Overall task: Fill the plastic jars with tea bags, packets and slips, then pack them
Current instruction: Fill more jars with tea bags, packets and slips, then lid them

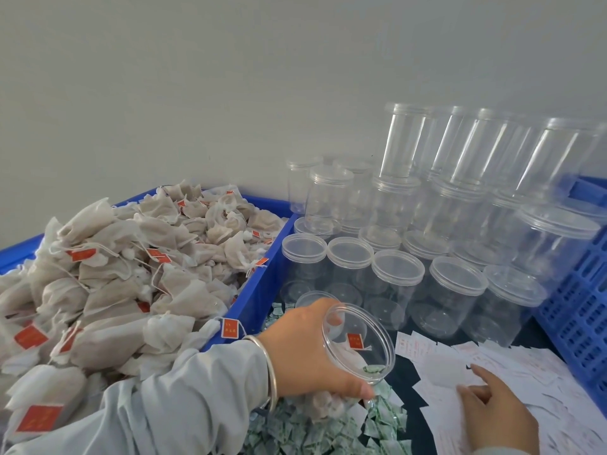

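Light was bright, even and diffuse, casting only soft shadows. Pale streaks of glare ran down the stacked clear jars [486, 149] at two o'clock. Wide-angle distortion tilted those jars outward. The tea bags [42, 382] at eight o'clock were slightly soft, as was the frame overall.

Blue bin [259, 290]; beige tea bags [131, 257] (red tags); clear jars [394, 284]; green-printed white packets [312, 435]; white slips [492, 366]; grey wall [230, 77].

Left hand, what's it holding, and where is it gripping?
The left hand grips an open jar around its side near the mouth. The right hand only touches the slips.
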